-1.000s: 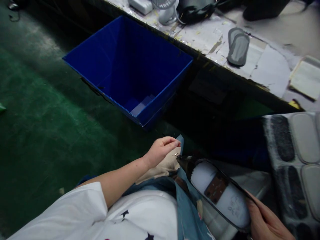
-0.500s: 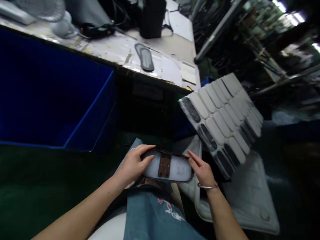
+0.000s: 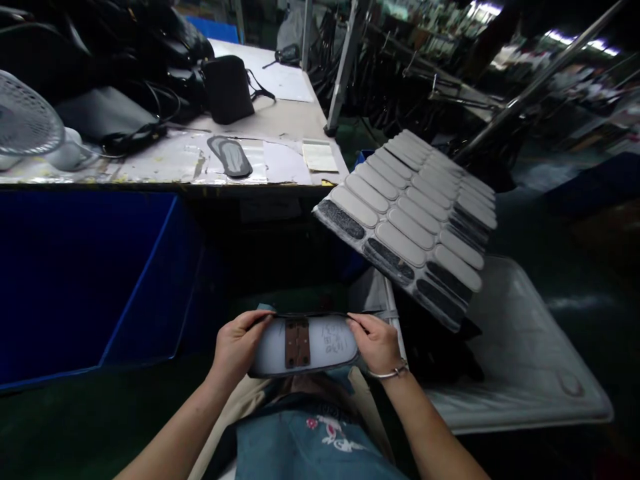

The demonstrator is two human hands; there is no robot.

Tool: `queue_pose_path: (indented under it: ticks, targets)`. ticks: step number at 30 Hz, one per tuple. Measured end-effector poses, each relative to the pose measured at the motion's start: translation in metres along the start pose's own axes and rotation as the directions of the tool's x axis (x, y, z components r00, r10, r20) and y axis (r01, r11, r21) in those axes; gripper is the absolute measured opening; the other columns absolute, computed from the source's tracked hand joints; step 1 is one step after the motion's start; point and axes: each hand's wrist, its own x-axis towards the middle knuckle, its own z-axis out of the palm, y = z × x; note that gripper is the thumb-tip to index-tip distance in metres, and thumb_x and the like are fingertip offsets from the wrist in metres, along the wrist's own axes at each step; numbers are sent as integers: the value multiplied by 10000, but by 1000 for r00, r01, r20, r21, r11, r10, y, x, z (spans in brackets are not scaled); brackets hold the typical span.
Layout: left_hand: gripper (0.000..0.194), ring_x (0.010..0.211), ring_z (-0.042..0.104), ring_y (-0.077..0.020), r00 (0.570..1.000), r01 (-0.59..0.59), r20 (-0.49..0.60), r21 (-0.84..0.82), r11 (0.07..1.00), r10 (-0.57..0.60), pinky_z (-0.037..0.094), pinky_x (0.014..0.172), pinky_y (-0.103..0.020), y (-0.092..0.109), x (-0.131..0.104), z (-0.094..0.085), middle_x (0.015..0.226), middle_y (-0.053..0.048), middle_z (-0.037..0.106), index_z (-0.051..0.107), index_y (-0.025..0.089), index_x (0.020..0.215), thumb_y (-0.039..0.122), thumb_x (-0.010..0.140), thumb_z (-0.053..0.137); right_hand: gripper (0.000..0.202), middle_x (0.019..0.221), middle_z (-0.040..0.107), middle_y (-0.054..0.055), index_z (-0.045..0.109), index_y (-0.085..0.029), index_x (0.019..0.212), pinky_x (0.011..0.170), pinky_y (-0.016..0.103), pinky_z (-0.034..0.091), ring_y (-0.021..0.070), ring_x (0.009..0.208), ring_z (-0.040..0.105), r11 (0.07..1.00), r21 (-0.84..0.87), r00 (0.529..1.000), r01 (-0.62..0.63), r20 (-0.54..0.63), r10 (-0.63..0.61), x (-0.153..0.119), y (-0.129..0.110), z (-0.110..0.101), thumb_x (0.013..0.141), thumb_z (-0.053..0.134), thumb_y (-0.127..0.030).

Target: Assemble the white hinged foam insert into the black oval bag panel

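Left hand [image 3: 239,347]: fingers bent, thumb and forefinger pinched close together on the upper left rim of an oval piece [image 3: 317,347]. Right hand [image 3: 377,343]: same narrow pinch at the piece's upper right rim; a metal bracelet [image 3: 389,373] sits on that wrist. Remaining fingers of both hands curled; piece held between the two, in front of the person's blue-green apron [image 3: 295,437], long axis running roughly left to right. Piece: whitish, smooth-looking face bordered by a thin black edge; brown hinge-like plate [image 3: 297,343] set crosswise left of the middle, small round spots near its corners; dark handwritten marks [image 3: 335,340] on the right part, not legible. Containers: blue bin [image 3: 145,293] at left, beside the bench [image 3: 285,120], interior too dark to tell contents. Pale grey bin [image 3: 530,373] at right, black material [image 3: 435,350] inside on its near left side, kind unclear. Above that bin, a tilted board [image 3: 407,217] bears rows of oval shapes, mostly light grey, several black along the near and right edges; its support cannot be made out. On the bench, two grey oval pieces [image 3: 233,159] lie overlapped near the front edge.
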Motion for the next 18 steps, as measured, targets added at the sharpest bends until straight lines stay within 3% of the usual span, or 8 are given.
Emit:
queue_pose_path:
  ticks: [6,11,15,18]
  targets:
    - [346,933,641,-256,999,30,-42,15,999,-29,495,798,-317,4,-5,2,923,-74,724,728,177,892,469,729,641,256,883,742,80,732,-192,921,784,318,570,194,821,698,997,-35,995,72,-67,-74,-5,1,6,871,488,-255]
    - [375,922,645,-255,999,48,-21,42,998,-47,503,782,-308,13,-3,2,920,-72,725,723,175,895,490,711,638,293,938,734,98,717,-168,973,832,318,551,195,879,689,994,-80,997,69,-27,-71,-7,6,8,905,449,-265]
    - [442,946,653,-293,994,99,31,130,987,-103,536,771,-346,14,-5,-6,958,-59,729,716,209,948,550,683,627,264,958,735,78,690,-168,1036,789,241,534,162,870,691,975,-209,997,72,17,-70,-7,-1,0,904,480,-257]
    - [532,1079,617,-317,999,32,1,169,985,-33,541,860,-410,-4,-6,-15,1158,-15,680,630,301,1169,533,691,619,201,708,717,44,702,-191,774,590,233,494,165,651,684,932,-362,999,31,19,-26,-7,-9,-4,874,537,-247]
